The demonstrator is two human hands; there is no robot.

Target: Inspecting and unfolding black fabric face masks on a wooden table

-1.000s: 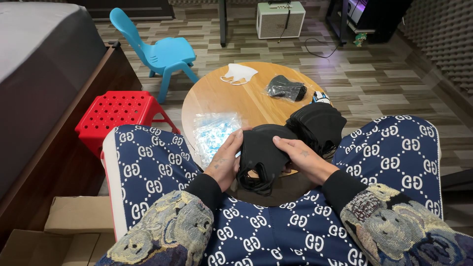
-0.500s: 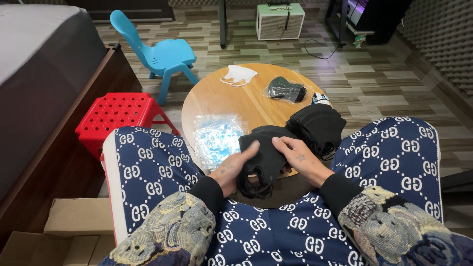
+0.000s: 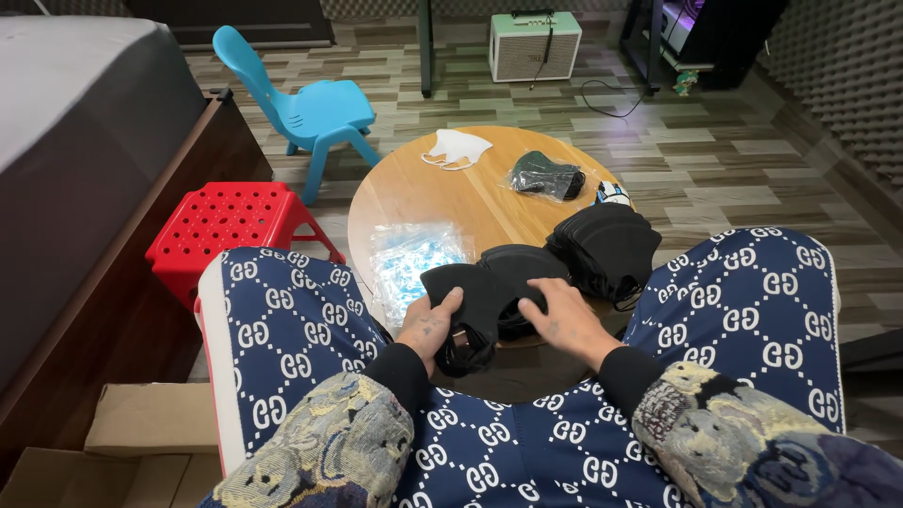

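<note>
We see both hands on a black face mask [image 3: 475, 301] at the near edge of the round tabletop [image 3: 423, 188]. Left hand [image 3: 428, 325] has its fingers clamped on the mask's left side; right hand [image 3: 562, 320] lies flat on it, fingers spread. Stack of black masks [image 3: 607, 249] just right. Clear plastic bag [image 3: 409, 259] holds blue-white items, sealed pouch [image 3: 546, 176] a dark mask. White mask [image 3: 456, 148] lies loose at the far edge.

Round wooden desk [image 3: 423, 193]: white mask [image 3: 457, 148] at far edge, bagged dark mask [image 3: 546, 176] right of it, clear packet [image 3: 411, 261] and black mask stack [image 3: 607, 246] nearer.
</note>
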